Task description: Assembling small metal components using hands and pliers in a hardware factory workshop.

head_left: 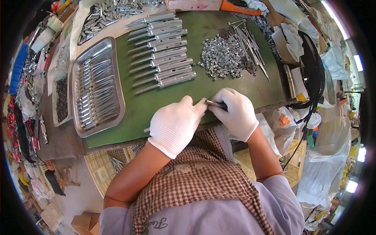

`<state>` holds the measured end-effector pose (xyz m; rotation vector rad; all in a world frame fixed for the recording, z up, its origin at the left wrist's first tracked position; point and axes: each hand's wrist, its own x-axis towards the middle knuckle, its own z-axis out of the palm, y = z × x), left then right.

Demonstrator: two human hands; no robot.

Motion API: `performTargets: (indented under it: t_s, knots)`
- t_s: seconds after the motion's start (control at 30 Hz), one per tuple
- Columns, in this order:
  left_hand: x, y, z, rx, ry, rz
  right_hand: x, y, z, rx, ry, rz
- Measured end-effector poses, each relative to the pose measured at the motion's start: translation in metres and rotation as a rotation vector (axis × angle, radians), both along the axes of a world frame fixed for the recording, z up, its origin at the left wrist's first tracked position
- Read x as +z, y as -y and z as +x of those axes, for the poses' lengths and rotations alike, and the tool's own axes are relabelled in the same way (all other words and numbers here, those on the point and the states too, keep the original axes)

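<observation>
Both my hands wear white knit gloves and meet at the near edge of the green work mat (156,102). My left hand (176,121) is closed on a slim metal part; a thin rod end (147,129) sticks out at its wrist side. Between the hands shows a short metal tube end (210,102). My right hand (235,111) is closed on a dark cylindrical piece (222,106) lined up with that tube. Whether the two pieces are joined cannot be made out. Just beyond my left hand lies a row of silver tubes with thin rods (174,80).
On the left stands a steel tray (121,92) of slim pointed metal parts. Beyond my right hand are a heap of small metal fittings (221,58) and long thin rods (254,49). A brass-coloured cylinder (290,81) stands at right. Yellow crates (98,172) sit below the bench edge.
</observation>
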<state>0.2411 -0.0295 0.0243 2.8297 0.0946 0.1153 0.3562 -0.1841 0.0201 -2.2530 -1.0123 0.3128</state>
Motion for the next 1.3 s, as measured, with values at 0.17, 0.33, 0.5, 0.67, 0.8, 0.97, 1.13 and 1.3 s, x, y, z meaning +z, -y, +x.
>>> performTargets:
  t_s: [0.17, 0.33, 0.5, 0.67, 0.8, 0.97, 1.13, 1.3]
  knots:
    - [-0.004, 0.000, -0.001, -0.006, 0.010, 0.072, 0.001, 0.001, 0.001, -0.001, -0.037, -0.061]
    - [-0.004, -0.002, -0.001, -0.012, 0.041, 0.038, -0.004, 0.005, 0.007, 0.058, -0.072, 0.068]
    - [0.002, -0.002, -0.001, 0.009, -0.001, -0.021, 0.001, 0.003, 0.001, 0.073, 0.028, -0.036]
    - [-0.001, 0.001, -0.004, 0.016, 0.042, -0.022, 0.015, 0.000, 0.004, 0.133, 0.141, -0.176]
    - [-0.009, -0.004, -0.004, -0.036, 0.078, 0.007, 0.026, -0.016, -0.004, 0.188, 0.272, -0.358]
    - [-0.005, -0.007, 0.000, -0.045, 0.048, -0.009, 0.010, -0.005, 0.009, 0.171, 0.149, -0.204]
    - [-0.008, -0.004, -0.003, -0.030, 0.122, 0.053, -0.002, 0.001, -0.002, 0.050, 0.062, -0.086]
    - [-0.012, -0.008, 0.000, -0.086, 0.122, 0.051, 0.007, -0.004, 0.011, 0.165, 0.083, -0.116]
